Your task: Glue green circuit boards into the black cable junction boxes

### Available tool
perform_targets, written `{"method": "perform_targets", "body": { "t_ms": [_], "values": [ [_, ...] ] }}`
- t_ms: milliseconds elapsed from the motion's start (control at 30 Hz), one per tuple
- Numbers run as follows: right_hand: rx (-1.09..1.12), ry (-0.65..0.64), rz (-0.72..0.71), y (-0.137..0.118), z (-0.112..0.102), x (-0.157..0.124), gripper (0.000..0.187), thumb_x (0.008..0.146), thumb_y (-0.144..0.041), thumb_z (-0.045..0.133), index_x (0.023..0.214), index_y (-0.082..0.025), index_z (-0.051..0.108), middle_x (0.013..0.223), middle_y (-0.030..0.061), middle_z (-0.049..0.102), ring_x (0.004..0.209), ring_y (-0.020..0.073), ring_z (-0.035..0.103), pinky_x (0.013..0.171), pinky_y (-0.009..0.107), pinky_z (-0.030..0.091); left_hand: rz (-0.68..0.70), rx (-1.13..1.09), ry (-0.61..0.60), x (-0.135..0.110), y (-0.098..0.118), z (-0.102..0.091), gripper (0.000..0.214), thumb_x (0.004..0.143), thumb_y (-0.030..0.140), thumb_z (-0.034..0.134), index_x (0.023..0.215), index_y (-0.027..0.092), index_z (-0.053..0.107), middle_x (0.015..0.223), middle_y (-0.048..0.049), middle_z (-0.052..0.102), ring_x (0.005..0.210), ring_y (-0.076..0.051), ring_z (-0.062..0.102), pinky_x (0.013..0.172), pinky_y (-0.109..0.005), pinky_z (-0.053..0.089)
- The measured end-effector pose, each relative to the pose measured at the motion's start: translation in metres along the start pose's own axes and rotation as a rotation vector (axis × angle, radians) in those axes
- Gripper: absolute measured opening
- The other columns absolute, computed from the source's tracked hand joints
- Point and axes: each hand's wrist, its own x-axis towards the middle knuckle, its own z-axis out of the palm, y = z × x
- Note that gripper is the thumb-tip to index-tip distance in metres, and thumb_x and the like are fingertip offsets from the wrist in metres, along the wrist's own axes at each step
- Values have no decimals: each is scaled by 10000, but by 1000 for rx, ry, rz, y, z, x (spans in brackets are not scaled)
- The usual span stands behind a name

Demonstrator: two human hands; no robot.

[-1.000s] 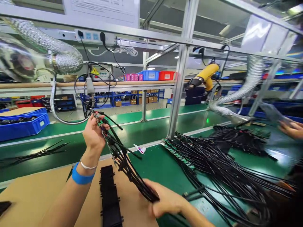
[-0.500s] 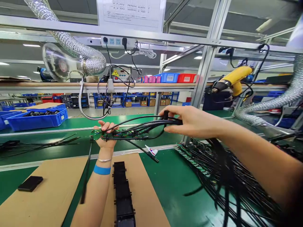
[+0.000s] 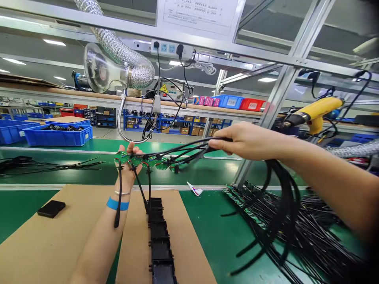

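Note:
My left hand point(image 3: 128, 175) is palm up under one end of a strip of small green circuit boards point(image 3: 161, 166), with its fingers curled up around the far side. Black cables point(image 3: 185, 148) run from the boards to my right hand point(image 3: 244, 141), which pinches them in a bundle. Their loose ends point(image 3: 286, 201) hang below that wrist. Several short black leads dangle from the boards, one of them in front of my left wrist. Beneath, a row of open black plastic housings point(image 3: 160, 236) lies on a cardboard sheet point(image 3: 188, 244).
More boards with black cables point(image 3: 296, 225) are heaped at the right. A small black case point(image 3: 51, 209) rests on the left cardboard point(image 3: 59, 244). A white tube point(image 3: 194, 189) lies mid-bench. Blue bins point(image 3: 59, 134) stand at the back left; a fume hose point(image 3: 118, 47) hangs overhead.
The board strip now shows more fully, with several short leads hanging down. My right hand has drawn the long cables into a tighter bundle. The view has shifted left and tilted.

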Motion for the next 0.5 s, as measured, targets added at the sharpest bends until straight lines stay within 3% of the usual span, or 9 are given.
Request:
{"method": "perform_targets", "body": {
  "t_ms": [67,133,267,333,400,433,500],
  "values": [
    [2,0,59,3,-8,5,560,883,-655,367,587,-202,511,507,-20,463,468,109,436,495,267,334,-35,126,72,7,11,-7,174,868,244,558,803,109,647,665,-40,610,586,-145,602,564,-261,473],
    [17,14,126,5,-14,7,606,866,-711,354,559,-203,482,491,-25,433,455,105,416,487,268,326,25,225,157,8,24,-10,101,816,137,548,748,108,617,624,-23,592,551,-134,588,523,-236,452],
    [47,36,240,-1,-13,5,590,878,-689,371,571,-204,509,504,-11,465,480,125,448,513,288,342,368,343,268,-28,38,11,66,809,127,574,787,186,592,646,69,538,561,-48,515,542,-136,394],
    [64,28,246,-10,-9,6,569,889,-658,388,571,-204,515,519,-8,476,484,123,448,514,286,340,468,486,163,-61,27,35,142,732,160,726,841,202,646,756,45,598,695,-79,557,658,-160,438],
    [62,13,239,-21,-5,7,565,902,-624,393,538,-201,482,519,-9,468,466,110,427,493,277,326,483,1014,-281,-87,4,62,319,678,267,804,956,202,661,873,-21,634,793,-173,584,755,-284,476],
    [54,9,236,-26,-4,7,569,908,-608,392,519,-199,460,512,-10,458,450,102,411,477,272,315,523,1160,-368,-94,-11,73,442,635,314,838,1012,208,634,924,-39,624,840,-211,582,773,-330,479],
    [43,-11,216,-33,-4,7,585,913,-596,387,489,-196,434,481,-16,432,410,86,378,442,261,296,635,1298,-327,-97,-42,86,473,643,332,834,1014,202,572,950,-59,572,845,-232,561,714,-350,479]
  ]
}}
